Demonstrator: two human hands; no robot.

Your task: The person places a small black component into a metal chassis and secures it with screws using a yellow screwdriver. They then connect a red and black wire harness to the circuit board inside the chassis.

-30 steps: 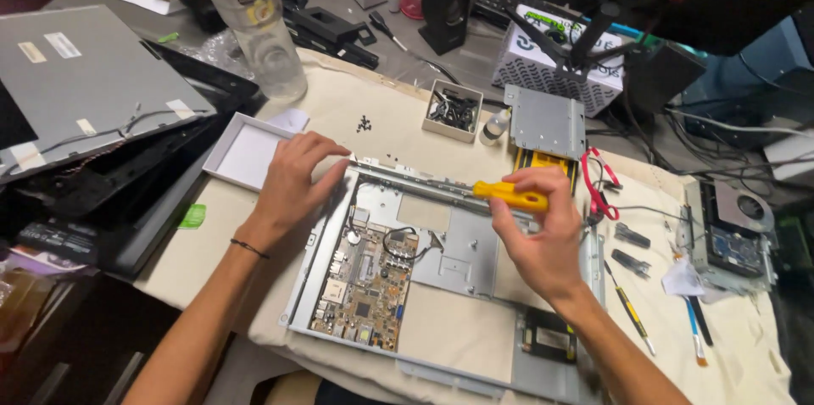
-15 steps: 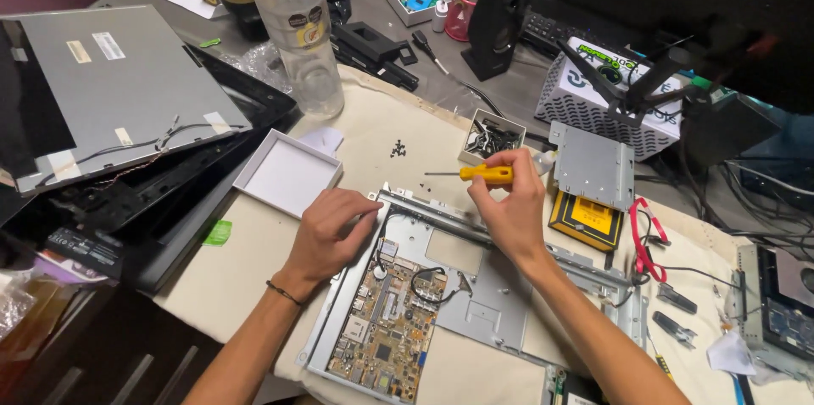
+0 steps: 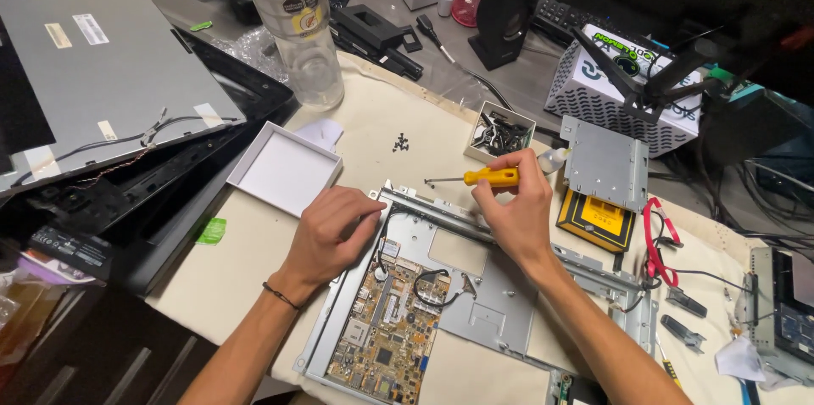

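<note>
Head view: right hand point(image 3: 513, 214) clamps the screwdriver point(image 3: 475, 178) above the chassis point(image 3: 475, 320); left hand point(image 3: 331, 231), fingers curled and holding nothing, steadies its edge; unscrewing seems underway.

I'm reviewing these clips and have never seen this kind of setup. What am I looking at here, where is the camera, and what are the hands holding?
There is no machine: a person works with two bare hands, filmed by a camera on their head that looks down at a cluttered workbench. The left hand rests on the edge of an opened metal chassis with a circuit board inside. The right hand holds a yellow-handled screwdriver lying sideways. Around them lie an empty white tray, a small box of screws, loose black screws, a clear plastic bottle and a grey flat panel.
</note>
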